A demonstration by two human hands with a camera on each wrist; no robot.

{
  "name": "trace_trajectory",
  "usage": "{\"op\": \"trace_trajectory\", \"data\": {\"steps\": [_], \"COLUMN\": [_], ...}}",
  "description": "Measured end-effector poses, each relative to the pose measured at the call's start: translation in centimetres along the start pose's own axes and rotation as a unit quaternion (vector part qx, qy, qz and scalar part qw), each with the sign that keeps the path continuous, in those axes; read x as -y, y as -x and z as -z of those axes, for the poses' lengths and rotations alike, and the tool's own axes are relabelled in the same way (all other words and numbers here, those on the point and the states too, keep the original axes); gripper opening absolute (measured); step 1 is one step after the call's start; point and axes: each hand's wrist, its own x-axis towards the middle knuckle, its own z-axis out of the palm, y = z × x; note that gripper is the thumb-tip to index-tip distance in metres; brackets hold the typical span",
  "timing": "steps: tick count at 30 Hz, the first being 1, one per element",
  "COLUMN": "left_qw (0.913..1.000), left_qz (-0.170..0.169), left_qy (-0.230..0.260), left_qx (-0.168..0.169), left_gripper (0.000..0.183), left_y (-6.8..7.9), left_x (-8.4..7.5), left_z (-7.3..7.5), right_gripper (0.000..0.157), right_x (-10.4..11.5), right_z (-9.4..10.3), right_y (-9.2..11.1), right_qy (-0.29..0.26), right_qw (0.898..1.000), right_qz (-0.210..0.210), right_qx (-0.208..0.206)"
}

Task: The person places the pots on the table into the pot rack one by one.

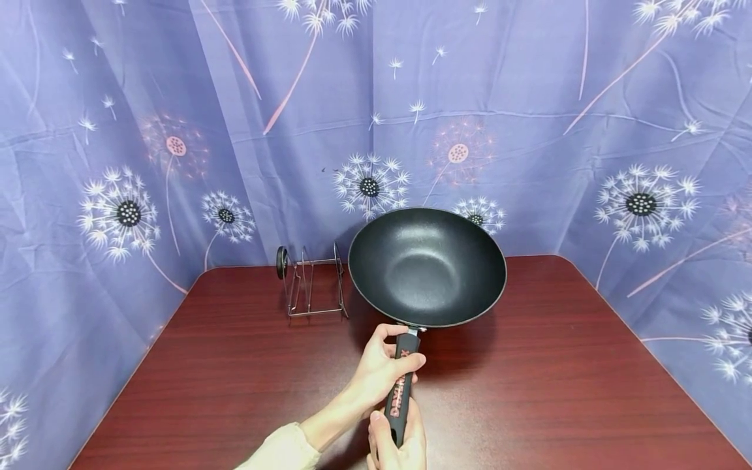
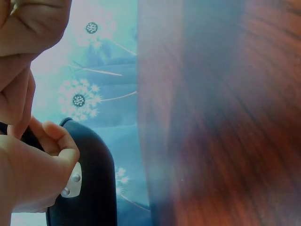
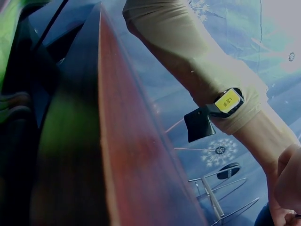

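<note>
A black wok [image 1: 427,274] is held over the table, its dark inside turned toward the head view. My left hand [image 1: 384,369] grips its black handle [image 1: 405,365] close to the bowl, thumb across the top. Behind it, my right hand [image 1: 402,437] holds the handle's end, thumb along the side. In the left wrist view, the wok's outer side [image 2: 91,150] shows a riveted metal plate [image 2: 73,183] beside the fingers. The right wrist view catches the left forearm sleeve [image 3: 188,56] and part of a hand [image 3: 288,183].
Left of the wok stands a wire rack [image 1: 317,312] with a round black knob [image 1: 282,262] at its side. The reddish-brown table [image 1: 558,365] backs onto a blue curtain [image 1: 529,78] with dandelion prints. A strapped device with a yellow screen [image 3: 229,100] sits on the left sleeve.
</note>
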Motion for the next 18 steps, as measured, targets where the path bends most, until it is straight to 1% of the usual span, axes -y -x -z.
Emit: {"op": "trace_trajectory", "data": {"steps": [4,7,12,18], "left_qw": [0.9999,0.9998,0.9993,0.9979], "left_qz": [-0.01,-0.015,-0.03,-0.055], "left_qy": [0.005,0.008,0.004,0.012], "left_qx": [-0.005,-0.01,-0.021,-0.03], "left_gripper": [0.059,0.058,0.057,0.057], "left_y": [0.4,0.7,1.2,1.8], "left_x": [-0.5,-0.8,-1.4,-2.1], "left_z": [-0.1,-0.1,-0.2,-0.2], "right_gripper": [0.05,0.047,0.042,0.046], "right_x": [-0.1,0.0,0.1,0.5], "right_z": [0.0,0.1,0.2,0.7], "right_y": [0.1,0.3,0.6,0.8], "right_qy": [0.001,0.005,0.008,0.009], "right_qw": [1.0,1.0,0.999,0.996], "right_qz": [0.011,0.011,0.02,0.026], "right_qx": [0.006,0.013,0.039,0.08]}}
